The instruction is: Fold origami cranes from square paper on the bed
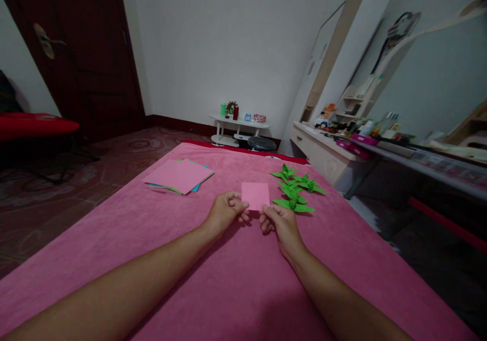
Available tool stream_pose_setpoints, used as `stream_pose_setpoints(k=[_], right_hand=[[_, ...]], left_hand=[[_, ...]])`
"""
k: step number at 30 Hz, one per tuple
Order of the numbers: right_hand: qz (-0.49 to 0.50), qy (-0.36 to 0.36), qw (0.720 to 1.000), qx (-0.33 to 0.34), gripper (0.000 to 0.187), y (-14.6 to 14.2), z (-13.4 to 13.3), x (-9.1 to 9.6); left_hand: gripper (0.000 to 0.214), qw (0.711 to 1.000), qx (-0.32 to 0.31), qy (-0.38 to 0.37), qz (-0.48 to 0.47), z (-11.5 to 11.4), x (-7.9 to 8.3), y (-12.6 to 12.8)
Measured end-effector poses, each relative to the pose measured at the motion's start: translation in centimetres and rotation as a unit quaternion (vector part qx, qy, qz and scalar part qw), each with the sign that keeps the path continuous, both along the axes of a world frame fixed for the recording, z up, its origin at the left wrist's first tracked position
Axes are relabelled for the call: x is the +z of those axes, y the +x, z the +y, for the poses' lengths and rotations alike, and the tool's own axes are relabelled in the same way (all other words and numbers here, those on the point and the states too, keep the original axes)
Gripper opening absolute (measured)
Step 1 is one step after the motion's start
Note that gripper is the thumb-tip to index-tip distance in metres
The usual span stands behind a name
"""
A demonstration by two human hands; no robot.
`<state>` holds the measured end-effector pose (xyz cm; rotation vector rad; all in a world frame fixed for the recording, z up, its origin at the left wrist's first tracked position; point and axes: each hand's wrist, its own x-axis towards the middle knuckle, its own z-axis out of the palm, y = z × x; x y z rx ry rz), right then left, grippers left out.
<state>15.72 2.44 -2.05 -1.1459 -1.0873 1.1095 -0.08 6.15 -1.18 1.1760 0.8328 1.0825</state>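
Between my two hands a small pink paper square [255, 196] is held up over the pink cloth. My left hand [227, 210] pinches its lower left corner between thumb and fingers. At the lower right corner, my right hand [280, 220] grips it in the same way. Just right of the square lie several green folded paper cranes [293, 199], close to my right hand. Off to the left, a loose stack of coloured paper sheets [178, 175] rests on the cloth, pink on top with green and blue edges showing.
The pink cloth [182, 280] covers the wide surface under my arms. Beyond its far edge stand a low white table [239, 122] with small items and a dark round stool [262, 143]. A cluttered dressing table [323, 143] is on the right, a red chair [36, 125] on the left.
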Motion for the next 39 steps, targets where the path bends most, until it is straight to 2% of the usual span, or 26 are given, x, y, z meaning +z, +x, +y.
stream_pose_setpoints(k=[3,5,9,13,15,19,25,30,32,36,39], right_hand=[[0.013,-0.022,1.000,0.005,0.035,0.2,0.1,0.1],[0.006,-0.001,1.000,-0.028,0.035,0.6,0.2,0.2],[-0.085,0.121,0.983,-0.111,0.028,1.5,0.5,0.8],[-0.207,0.230,0.943,-0.123,0.024,1.5,0.3,1.6],[-0.254,0.255,0.926,-0.114,0.020,1.4,0.1,1.7],[-0.313,0.264,0.909,-0.077,0.025,1.6,0.2,1.4],[-0.393,0.307,0.867,-0.023,0.021,1.8,0.4,1.4],[-0.413,0.301,0.859,0.019,0.015,1.7,0.2,1.3],[-0.414,0.289,0.862,0.043,0.015,1.6,0.2,1.2],[-0.430,0.263,0.859,0.091,0.017,1.4,0.2,0.9],[-0.441,0.250,0.855,0.110,0.016,1.4,0.3,0.6]], left_hand=[[0.042,0.999,0.022,0.011,-0.030,0.3,0.0,-0.3],[0.044,0.999,0.022,0.024,-0.032,0.6,0.0,-0.6],[0.041,0.999,0.019,0.033,-0.034,1.3,-0.2,-1.3],[0.033,0.999,0.011,0.043,-0.022,1.9,-0.3,-1.7],[0.028,0.999,0.002,0.045,-0.005,2.1,-0.5,-1.8],[0.020,0.998,-0.012,0.046,0.037,2.3,-0.8,-1.8],[0.018,0.995,-0.059,0.049,0.068,2.5,-1.0,-2.1],[0.019,0.988,-0.092,0.049,0.110,2.8,-1.3,-2.3],[0.016,0.981,-0.088,0.080,0.151,3.0,-1.5,-2.6],[0.005,0.940,-0.055,0.225,0.250,3.6,-1.6,-3.7],[0.007,0.915,-0.083,0.286,0.271,4.0,-1.5,-4.5]])
